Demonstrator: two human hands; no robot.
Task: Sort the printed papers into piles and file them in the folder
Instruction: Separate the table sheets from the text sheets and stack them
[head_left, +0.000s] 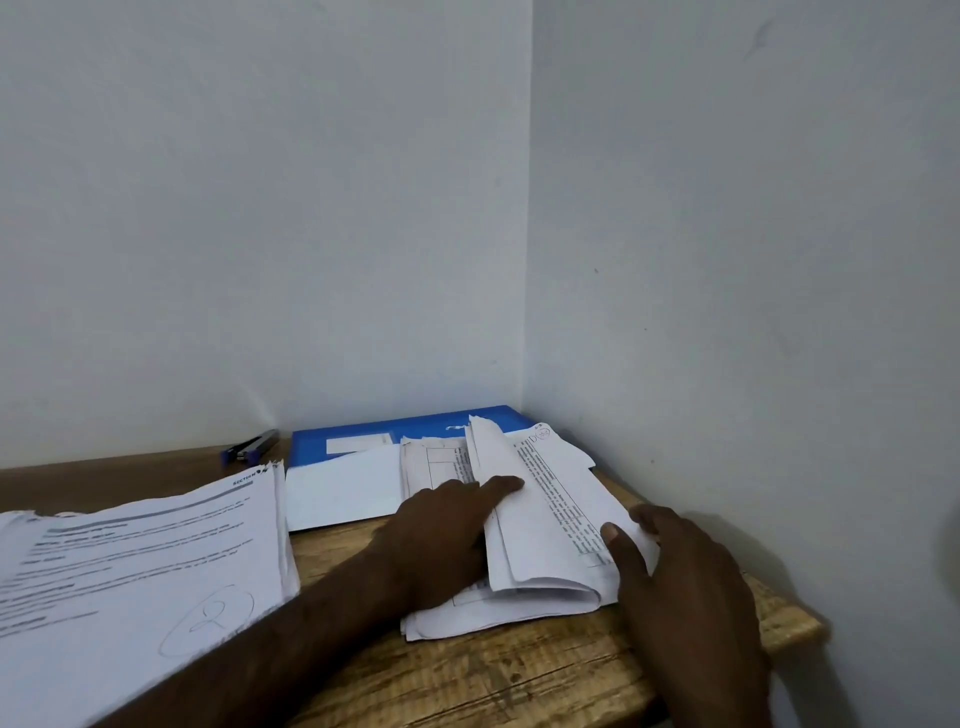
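Observation:
A stack of printed papers (550, 514) lies at the right of the wooden table, its upper sheets folded over toward the right. My left hand (441, 535) lies flat on the lower sheets, index finger stretched under the lifted pages. My right hand (680, 577) holds the folded-over sheets at their right edge, thumb on top. A blue folder (353, 434) lies flat against the back wall, partly covered by a blank white sheet (343, 488). A second thick pile of printed papers (130, 561) sits at the left, its top page marked with a circled number.
Pens with blue ends (249, 447) lie at the back left by the wall. The table (519, 675) stands in a corner, with walls behind and close on the right; its right edge ends just past my right hand.

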